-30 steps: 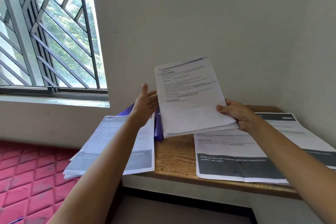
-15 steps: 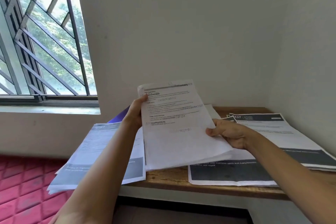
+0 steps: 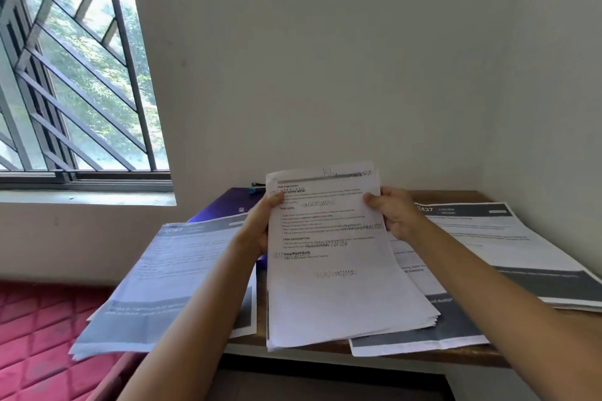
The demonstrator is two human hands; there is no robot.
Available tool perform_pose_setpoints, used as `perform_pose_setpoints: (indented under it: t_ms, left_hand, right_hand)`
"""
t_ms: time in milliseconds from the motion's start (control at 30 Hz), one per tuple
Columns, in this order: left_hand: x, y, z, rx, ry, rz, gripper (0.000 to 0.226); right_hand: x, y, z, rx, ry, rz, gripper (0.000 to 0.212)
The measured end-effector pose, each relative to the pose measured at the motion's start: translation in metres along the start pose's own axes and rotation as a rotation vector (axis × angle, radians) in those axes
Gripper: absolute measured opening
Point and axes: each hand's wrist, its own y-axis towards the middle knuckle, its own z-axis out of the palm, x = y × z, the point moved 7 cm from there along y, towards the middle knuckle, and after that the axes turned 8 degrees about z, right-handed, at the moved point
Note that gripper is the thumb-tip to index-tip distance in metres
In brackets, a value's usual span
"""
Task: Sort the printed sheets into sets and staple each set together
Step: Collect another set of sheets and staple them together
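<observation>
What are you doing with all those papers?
A person is sorting printed sheets. Both hands hold one stack up over a wooden table: the left hand grips its upper left edge, the right hand its upper right edge. More sheets lie in a left pile and a right pile, with a purple folder behind. No stapler is plainly visible.

My held stack [image 3: 338, 290] over the surface [image 3: 452, 197] — left pile [image 3: 169, 277] overhanging its end, right pile [image 3: 508, 247] opposite, folder [image 3: 226, 205] behind the left pile.
</observation>
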Motion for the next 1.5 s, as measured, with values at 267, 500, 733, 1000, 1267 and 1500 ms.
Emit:
perform_pose_setpoints:
  t_ms: [267, 500, 733, 1000, 1267, 1500]
  left_hand:
    - [0.000, 0.008, -0.010, 0.060, -0.059, 0.075, 0.031]
    - [-0.002, 0.010, -0.021, 0.042, 0.036, 0.152, 0.026]
    - [-0.002, 0.007, -0.024, -0.052, 0.110, 0.182, 0.021]
    - [-0.007, 0.004, -0.028, -0.129, 0.145, 0.230, 0.019]
    - [-0.007, 0.002, -0.024, -0.114, 0.171, 0.223, 0.019]
    - [-0.008, -0.001, -0.022, -0.102, 0.179, 0.228, 0.019]
  right_hand:
    - [-0.033, 0.012, -0.004, 0.021, 0.068, 0.017, 0.020]
    - [-0.039, 0.016, -0.001, 0.055, 0.024, -0.007, 0.021]
    - [-0.038, 0.019, -0.003, -0.035, 0.081, -0.130, 0.012]
    - [-0.034, 0.017, -0.009, -0.091, 0.025, -0.149, 0.028]
    - [-0.023, 0.008, -0.014, -0.192, -0.099, -0.325, 0.029]
    - [-0.016, 0.006, -0.008, -0.051, -0.299, -0.336, 0.021]
